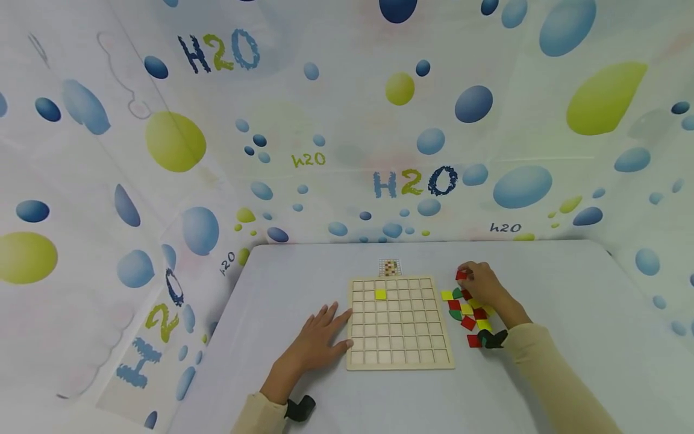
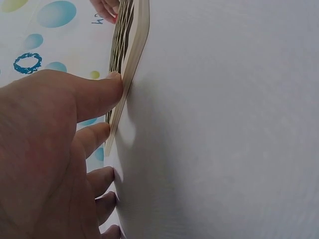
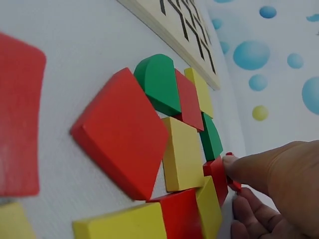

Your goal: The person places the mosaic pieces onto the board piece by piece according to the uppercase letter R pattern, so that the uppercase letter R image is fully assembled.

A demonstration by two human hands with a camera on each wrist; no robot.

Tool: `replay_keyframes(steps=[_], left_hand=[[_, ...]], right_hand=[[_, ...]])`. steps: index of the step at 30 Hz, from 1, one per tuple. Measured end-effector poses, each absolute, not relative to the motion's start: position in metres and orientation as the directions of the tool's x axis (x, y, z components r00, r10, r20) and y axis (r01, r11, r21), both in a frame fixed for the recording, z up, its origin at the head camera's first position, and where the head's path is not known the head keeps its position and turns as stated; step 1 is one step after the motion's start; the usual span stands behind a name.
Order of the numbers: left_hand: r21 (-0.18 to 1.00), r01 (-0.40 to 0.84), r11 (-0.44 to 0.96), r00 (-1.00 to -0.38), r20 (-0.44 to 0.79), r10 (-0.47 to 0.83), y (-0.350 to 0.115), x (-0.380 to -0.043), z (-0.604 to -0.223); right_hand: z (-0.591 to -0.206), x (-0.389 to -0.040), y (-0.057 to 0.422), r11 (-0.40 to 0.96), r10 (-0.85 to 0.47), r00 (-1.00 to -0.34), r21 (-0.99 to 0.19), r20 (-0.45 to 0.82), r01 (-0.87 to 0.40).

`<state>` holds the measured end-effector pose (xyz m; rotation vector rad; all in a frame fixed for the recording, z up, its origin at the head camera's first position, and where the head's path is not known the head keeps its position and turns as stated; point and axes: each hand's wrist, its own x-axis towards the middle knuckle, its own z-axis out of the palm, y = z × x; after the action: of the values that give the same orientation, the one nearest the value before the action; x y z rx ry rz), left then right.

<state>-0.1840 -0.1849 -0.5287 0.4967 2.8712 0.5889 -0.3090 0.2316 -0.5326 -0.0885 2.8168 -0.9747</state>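
A square wooden grid board (image 1: 401,369) lies on the white table, with one yellow square tile (image 1: 381,295) in a cell of its upper part. My left hand (image 1: 320,343) rests at the board's left edge, fingers spread, thumb and index fingertip touching the rim in the left wrist view. To the right of the board, my right hand (image 1: 484,286) pinches a red tile (image 1: 461,275) between thumb and fingers at the far end of a loose group of tiles. In that group are red squares (image 3: 122,134), yellow squares (image 3: 183,154) and green rounded pieces (image 3: 157,83).
A small printed pattern card (image 1: 390,267) lies just beyond the board's far edge. Black wrist-worn devices (image 1: 300,408) sit at both wrists. Behind the table stands a white backdrop (image 1: 347,120) with blue and green dots.
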Motion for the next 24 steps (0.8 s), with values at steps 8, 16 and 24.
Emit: replay_keyframes(steps=[8,16,24], left_hand=[[0.404,0.281,0.870,-0.930,-0.109,0.351,-0.185,-0.185,-0.530],[0.395,0.273,0.877,-0.931,-0.119,0.344,-0.185,-0.187,-0.530],[0.402,0.274,0.874,-0.933,-0.111,0.343,-0.185,-0.186,-0.531]], right_hand=[[-0.539,-0.315,0.233,0.772,-0.092,-0.987,-0.635,-0.129,0.011],[-0.544,-0.318,0.231,0.746,-0.132,-0.987,-0.665,-0.095,-0.036],[-0.547,-0.321,0.227,0.725,-0.169,-0.980,-0.687,-0.109,-0.048]])
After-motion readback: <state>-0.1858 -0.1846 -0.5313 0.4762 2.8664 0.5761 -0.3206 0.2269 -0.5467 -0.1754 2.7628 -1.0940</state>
